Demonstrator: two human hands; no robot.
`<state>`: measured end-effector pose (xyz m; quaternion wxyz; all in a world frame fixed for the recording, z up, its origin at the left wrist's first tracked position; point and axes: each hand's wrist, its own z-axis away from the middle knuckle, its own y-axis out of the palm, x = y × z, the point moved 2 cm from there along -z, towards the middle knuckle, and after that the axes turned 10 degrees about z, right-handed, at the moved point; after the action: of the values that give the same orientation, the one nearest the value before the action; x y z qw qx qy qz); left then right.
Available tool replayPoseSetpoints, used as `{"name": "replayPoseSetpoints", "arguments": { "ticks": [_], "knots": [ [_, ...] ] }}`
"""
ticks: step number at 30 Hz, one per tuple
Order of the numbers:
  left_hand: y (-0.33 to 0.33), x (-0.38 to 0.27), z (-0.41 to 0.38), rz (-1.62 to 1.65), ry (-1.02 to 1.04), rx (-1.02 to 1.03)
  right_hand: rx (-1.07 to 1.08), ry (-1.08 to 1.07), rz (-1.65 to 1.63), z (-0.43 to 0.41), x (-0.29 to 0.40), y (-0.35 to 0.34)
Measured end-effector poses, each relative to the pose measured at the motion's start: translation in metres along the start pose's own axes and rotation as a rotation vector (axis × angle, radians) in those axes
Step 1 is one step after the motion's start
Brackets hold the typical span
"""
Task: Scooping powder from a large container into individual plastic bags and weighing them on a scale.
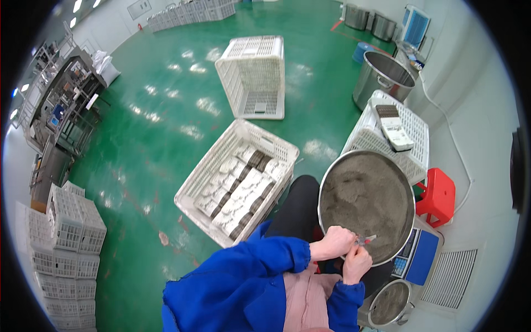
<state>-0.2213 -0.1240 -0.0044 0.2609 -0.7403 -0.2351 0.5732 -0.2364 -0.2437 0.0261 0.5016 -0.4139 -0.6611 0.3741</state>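
My left hand (pixel 337 240) and my right hand (pixel 357 263) meet close together over the near rim of a large round steel pot (pixel 322 189). Both are closed at a small clear-and-red packet-like item (pixel 366 240), which pokes out beyond my fingers; its exact kind is too small to tell. Grey-brown powder (pixel 365 199) fills much of the pot, its surface uneven. Left of my knee, a white plastic crate (pixel 203 172) holds several rows of white printed packs (pixel 242 186) with dark bands.
An empty-looking white crate (pixel 261 79) lies on its side ahead. Another crate (pixel 361 133) bears a banded pack (pixel 394 126). Right are a red stool (pixel 442 197), a blue-topped scale (pixel 422 257) and a smaller steel pot (pixel 390 303). Stacked crates (pixel 70 249) stand far left.
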Motion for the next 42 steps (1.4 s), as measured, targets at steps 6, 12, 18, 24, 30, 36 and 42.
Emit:
{"name": "replayPoseSetpoints", "arguments": {
  "ticks": [6,12,18,24,30,36,42],
  "knots": [
    [0.005,-0.015,0.016,-0.305,0.177,0.11,0.08,0.206,-0.584,-0.012,-0.053,0.031],
    [-0.032,-0.013,0.0,-0.369,0.494,0.047,-0.142,0.018,-0.23,-0.029,-0.031,-0.002],
    [-0.062,-0.017,-0.005,-0.395,1.197,0.23,0.033,0.051,-0.495,-0.038,-0.016,-0.02],
    [-0.041,-0.009,0.012,-0.699,0.944,0.444,0.052,-0.049,-0.547,-0.032,-0.016,-0.018],
    [-0.064,-0.011,0.003,-0.569,0.776,0.59,-0.105,-0.047,-0.161,-0.029,-0.018,-0.034],
    [-0.079,-0.001,-0.02,-0.786,0.803,0.581,-0.144,-0.681,-0.078,-0.009,0.012,-0.029],
    [-0.059,-0.033,-0.011,-1.04,0.933,0.756,0.302,-0.365,-0.038,-0.017,-0.006,0.024]
  ]
}}
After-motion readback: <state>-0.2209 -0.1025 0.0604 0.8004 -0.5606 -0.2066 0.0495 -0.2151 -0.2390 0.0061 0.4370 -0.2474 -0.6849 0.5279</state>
